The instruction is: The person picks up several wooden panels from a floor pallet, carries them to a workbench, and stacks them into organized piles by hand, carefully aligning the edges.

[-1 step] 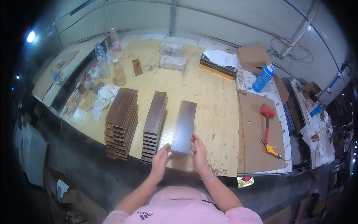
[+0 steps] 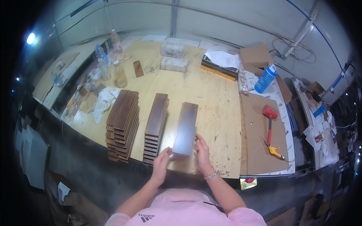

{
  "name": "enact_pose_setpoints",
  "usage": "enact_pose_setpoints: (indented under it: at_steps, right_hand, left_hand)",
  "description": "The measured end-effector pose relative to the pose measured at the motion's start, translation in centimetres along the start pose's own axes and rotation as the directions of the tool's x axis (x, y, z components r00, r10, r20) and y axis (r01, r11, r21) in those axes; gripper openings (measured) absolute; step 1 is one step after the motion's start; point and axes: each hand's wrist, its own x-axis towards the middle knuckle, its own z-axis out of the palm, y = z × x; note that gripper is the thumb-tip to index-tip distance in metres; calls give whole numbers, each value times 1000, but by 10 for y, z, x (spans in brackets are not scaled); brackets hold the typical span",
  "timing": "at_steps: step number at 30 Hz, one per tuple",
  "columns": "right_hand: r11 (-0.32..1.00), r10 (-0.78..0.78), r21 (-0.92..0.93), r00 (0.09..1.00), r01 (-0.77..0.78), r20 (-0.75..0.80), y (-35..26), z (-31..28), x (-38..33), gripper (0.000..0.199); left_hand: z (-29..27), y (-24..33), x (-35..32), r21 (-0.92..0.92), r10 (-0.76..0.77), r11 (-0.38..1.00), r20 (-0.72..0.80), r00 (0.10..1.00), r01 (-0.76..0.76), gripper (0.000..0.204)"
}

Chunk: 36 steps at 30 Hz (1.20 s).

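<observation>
A neat stack of dark brown wooden planks (image 2: 185,128) stands near the front edge of the table, its smooth top catching light. My left hand (image 2: 161,164) is beside the stack's near left corner, fingers stretched out toward its side. On the opposite side my right hand (image 2: 202,154) has its fingers extended along the right face, a narrow gap showing. Neither hand is wrapped round a plank. Just left stands a second stack of brown planks (image 2: 156,115), and farther left a taller, wider stack of planks (image 2: 124,113) with staggered ends.
A red mallet (image 2: 270,113) and a yellow air blow gun (image 2: 275,151) lie on cardboard (image 2: 260,162) to the right, near a blue bottle (image 2: 266,79). Wrapped blocks (image 2: 174,64) and a small wood piece (image 2: 138,69) lie farther back. Plastic bottles (image 2: 120,75) and a white rag (image 2: 103,103) occupy the left.
</observation>
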Motion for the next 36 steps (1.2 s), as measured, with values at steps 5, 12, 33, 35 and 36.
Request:
enact_pose_setpoints:
  at_steps: [5,12,33,35,36]
  right_hand:
    - [976,144,-163,989,-146,-24,-18,-7,69,62]
    - [945,102,-327,947,4,305,41,-41,186,64]
    - [915,-87,-374,980,150,181,45,-130,112,27]
    - [969,4,-246,998,12,63,27,-133,76,29]
    - [977,69,-204,997,-61,28,30,-142,61,37]
  left_hand:
    - [-18,-56,-7,204,-81,975,-30,996,86,51]
    - [5,-41,-14,19,-302,952,-119,946,307,44]
    - [23,-36,10,-219,-365,907,20,931,360,37]
    - [24,-28,24,-204,-356,915,-6,935,347,44]
    - [26,-29,30,-193,-351,920,-12,936,342,47]
